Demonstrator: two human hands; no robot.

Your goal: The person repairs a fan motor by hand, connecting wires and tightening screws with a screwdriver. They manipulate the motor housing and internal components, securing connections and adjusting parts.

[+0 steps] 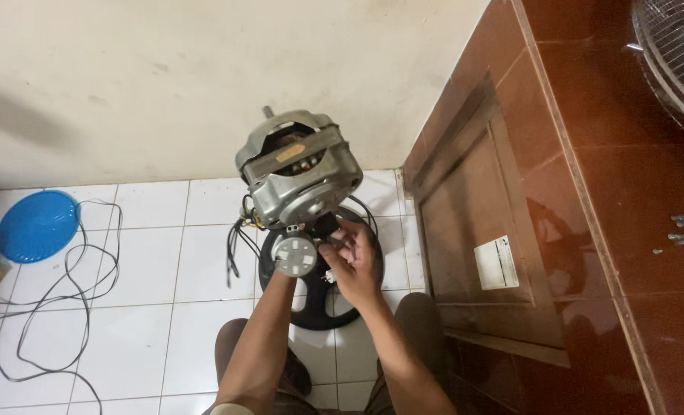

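Fan motor point(299, 165), a grey metal housing with a short shaft poking from its far end, stands on top of a stand directly above both hands. Under its near end sits a small round grey motor part point(294, 254), and the left hand point(284, 273) comes up from below to this part, its fingers hidden behind it, so whether they are closed on it cannot be told. The right hand point(353, 261) is just beside it on the right, fingers curled and pinched on small black wires point(328, 227) and a little white connector point(329, 277) at the motor's underside. The two hands are close together, nearly touching at the round part.

Behind and below the hands lies a round black fan base point(319, 307) flat on the white tiled floor point(150, 307). A bundle of dark cables point(236, 238) hangs from the motor on the left-hand side. The person's knees show under the forearms.

Farther left of the hands, a long black cord point(57, 300) loops loosely over the tiles, and beyond it a round blue plastic lid point(36, 225) lies near the wall. A plain cream wall point(203, 77) rises beyond the motor.

To the right of the right hand stands a brown wooden cabinet point(511, 230) with a white sticker point(495, 263) on its door. On its top surface lie a few small screws point(683, 234), well apart from the hands, and a wire fan guard point(676, 54) shows at the far right corner.
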